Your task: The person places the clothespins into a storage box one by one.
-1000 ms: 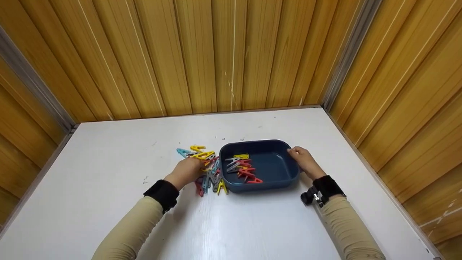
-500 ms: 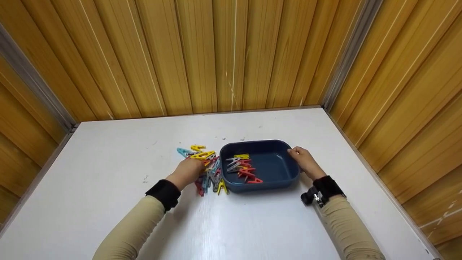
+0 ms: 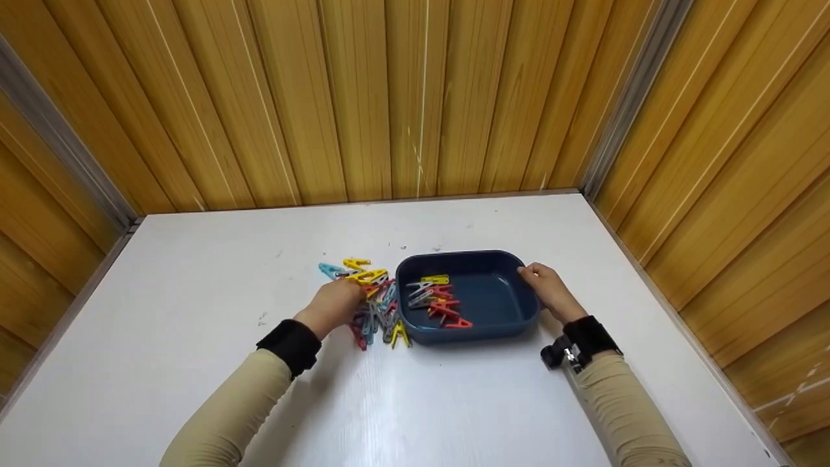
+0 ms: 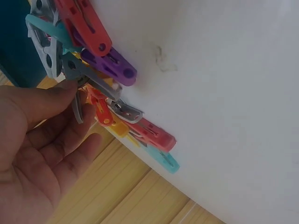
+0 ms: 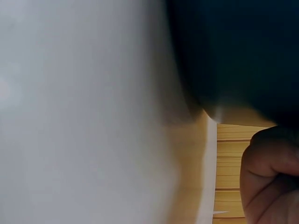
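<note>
A grey peg is being pinched by the left hand, its fingertips being bordered by a peg pile. To their right, more pegs are being held by a blue bin, its rim being gripped by the right hand.

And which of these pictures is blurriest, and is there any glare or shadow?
Right wrist view: blurriest, with the blue container and white table soft-edged; left wrist view: clothespins noticeably clearer; head view: pale glare on the table's near part, soft shadow beside the left sleeve.
</note>
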Tool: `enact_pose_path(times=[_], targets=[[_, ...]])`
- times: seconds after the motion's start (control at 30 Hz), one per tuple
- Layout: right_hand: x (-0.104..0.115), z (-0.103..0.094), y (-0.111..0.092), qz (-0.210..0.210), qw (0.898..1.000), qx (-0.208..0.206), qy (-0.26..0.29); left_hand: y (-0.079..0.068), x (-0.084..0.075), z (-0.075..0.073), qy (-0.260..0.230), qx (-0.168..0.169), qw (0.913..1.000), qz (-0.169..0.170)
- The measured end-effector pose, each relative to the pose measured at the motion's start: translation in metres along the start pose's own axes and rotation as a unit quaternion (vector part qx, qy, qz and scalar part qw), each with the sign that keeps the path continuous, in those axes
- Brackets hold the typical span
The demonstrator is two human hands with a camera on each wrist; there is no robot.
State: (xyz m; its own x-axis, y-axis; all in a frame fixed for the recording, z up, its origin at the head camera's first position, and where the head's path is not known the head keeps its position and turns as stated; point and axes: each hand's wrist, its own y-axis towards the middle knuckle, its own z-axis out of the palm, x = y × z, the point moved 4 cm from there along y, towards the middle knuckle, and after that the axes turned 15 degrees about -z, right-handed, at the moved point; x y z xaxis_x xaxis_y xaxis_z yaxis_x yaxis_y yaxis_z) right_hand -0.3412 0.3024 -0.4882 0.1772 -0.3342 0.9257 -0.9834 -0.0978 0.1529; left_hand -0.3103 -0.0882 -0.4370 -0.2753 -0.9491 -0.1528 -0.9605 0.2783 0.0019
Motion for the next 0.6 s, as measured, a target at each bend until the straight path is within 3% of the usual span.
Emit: enact_pose_path(times=[0.43,0.6], targets=[[-0.002,0.002,-0.001,0.003,1.000,-0.002,0.013,0.004,0.004,-0.006,0.006,-0.010,0.9999,-0.012],[-0.001,0.001,-0.001,0.002,1.000,-0.007,0.009,0.009,0.001,-0.015,-0.009,-0.024,0.9996,-0.008]])
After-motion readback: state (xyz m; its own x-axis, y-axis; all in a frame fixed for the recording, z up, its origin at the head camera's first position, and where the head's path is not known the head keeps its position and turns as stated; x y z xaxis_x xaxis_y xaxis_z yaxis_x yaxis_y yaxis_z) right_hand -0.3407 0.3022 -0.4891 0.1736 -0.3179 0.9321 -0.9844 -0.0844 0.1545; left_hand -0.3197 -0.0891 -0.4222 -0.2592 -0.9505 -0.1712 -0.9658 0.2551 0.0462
